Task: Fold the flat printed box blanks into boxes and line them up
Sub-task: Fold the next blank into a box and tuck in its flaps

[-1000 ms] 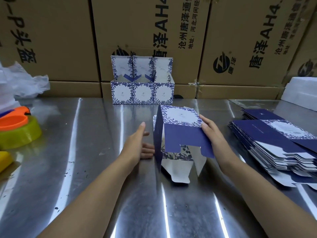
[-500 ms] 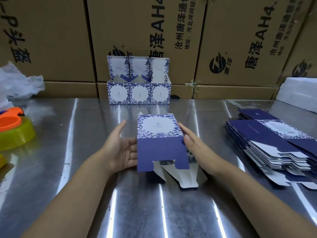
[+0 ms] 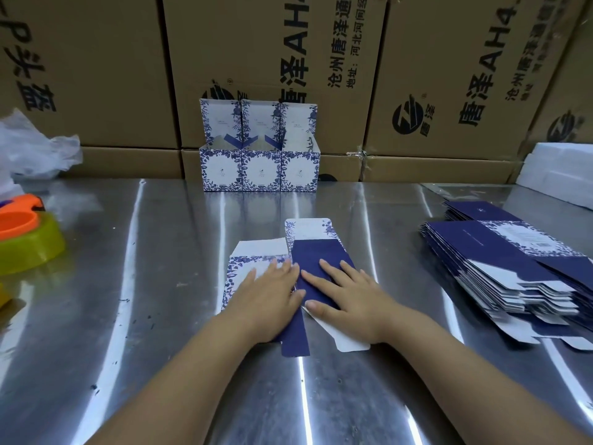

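Steel table [image 3: 128, 316] is seen from the head camera, and near its middle one box blank [image 3: 316, 255] is laid flat. It is pressed down by both hands. The left hand [image 3: 269, 297] is laid palm down on the floral white panel, with the fingers straight and close together. The right hand [image 3: 348, 295] is laid palm down on the navy panel, just beside the left one, fingers straight and a little spread; nothing is gripped by either hand. Both forearms are stretched forward from the lower edge. At the far edge three folded boxes [image 3: 260, 170] are lined up, touching, with lids raised. At the right a stack of flat blanks [image 3: 500, 261] is kept, well apart from the hands.
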